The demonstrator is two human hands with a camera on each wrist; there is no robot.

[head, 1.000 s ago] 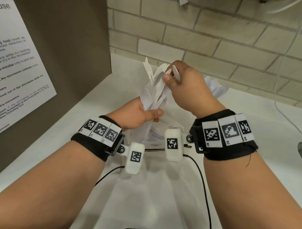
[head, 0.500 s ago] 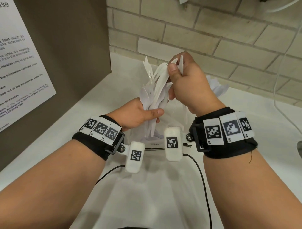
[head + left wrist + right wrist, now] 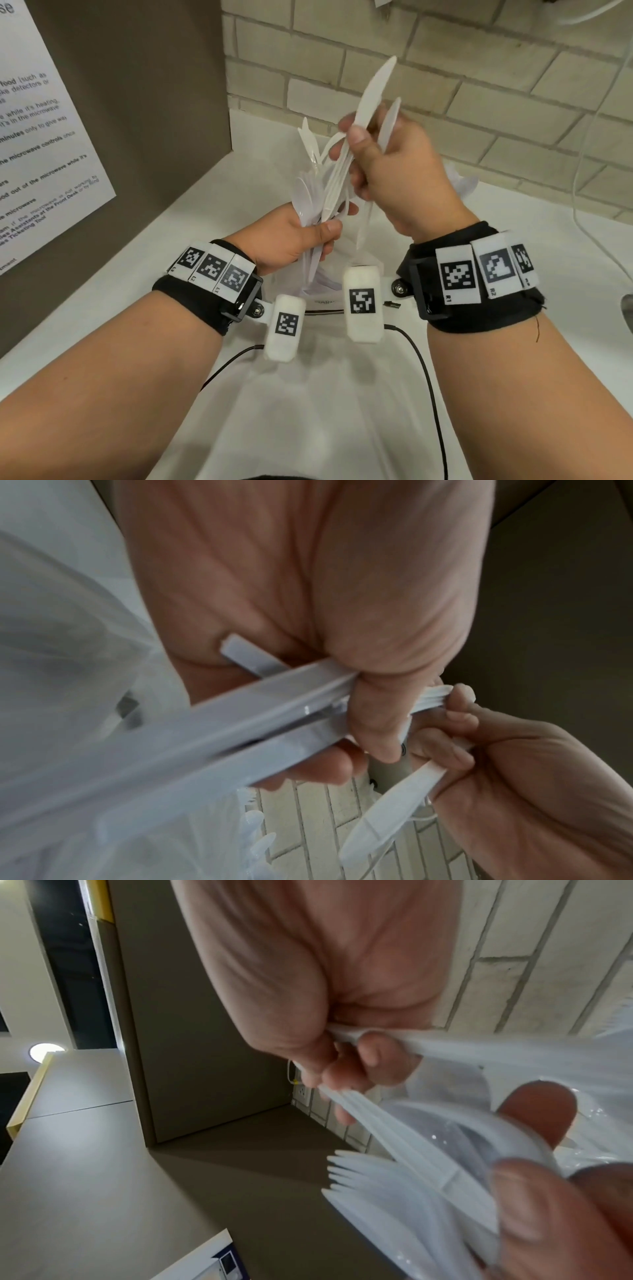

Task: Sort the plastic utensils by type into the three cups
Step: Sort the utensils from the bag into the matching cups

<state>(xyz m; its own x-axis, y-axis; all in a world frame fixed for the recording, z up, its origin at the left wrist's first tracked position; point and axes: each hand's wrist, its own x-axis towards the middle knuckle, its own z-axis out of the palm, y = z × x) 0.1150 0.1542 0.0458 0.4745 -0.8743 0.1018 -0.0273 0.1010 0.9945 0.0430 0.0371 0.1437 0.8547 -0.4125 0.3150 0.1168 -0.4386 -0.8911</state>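
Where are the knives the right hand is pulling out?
In the head view, centre frame: the knives stick up from the right hand, above the left hand's bundle, before the brick wall.

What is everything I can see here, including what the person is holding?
plastic knives: a few, white, pulled upward in the right hand
utensil bundle: many, white, forks and spoons among them, gripped by the left hand
counter: one, white, under the hands
brick wall: one, pale, behind the counter
notice: one, white with black text, on the brown panel at left
wristbands with markers: two, black and white, on the wrists
left hand: grips the bundle
right hand: grips the knives
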